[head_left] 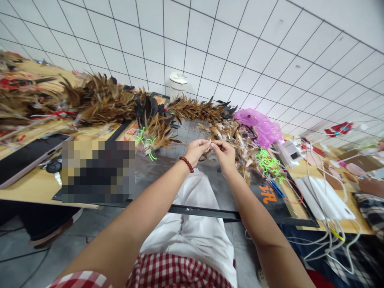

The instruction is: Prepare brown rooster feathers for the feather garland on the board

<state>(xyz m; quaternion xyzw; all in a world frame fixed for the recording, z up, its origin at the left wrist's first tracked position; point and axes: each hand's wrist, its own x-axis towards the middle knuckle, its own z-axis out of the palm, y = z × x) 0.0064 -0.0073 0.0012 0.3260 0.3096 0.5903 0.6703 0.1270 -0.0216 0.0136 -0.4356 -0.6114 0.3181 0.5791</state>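
My left hand and my right hand meet over the dark glossy board, thumbs and fingertips pinched together. Between them is a small feather, brownish and mostly hidden by the fingers. A red bead bracelet circles my left wrist. Just beyond and to the right of my right hand lies a heap of loose brown and cream feathers. Left of my hands, a feather bunch has bright green ties at its base. More green cords lie at the right.
Long brown feather garlands run along the back. A white lidded cup stands by the tiled wall. Pink plastic, a blue pen and a white power strip with cables are right; a phone and keys are left.
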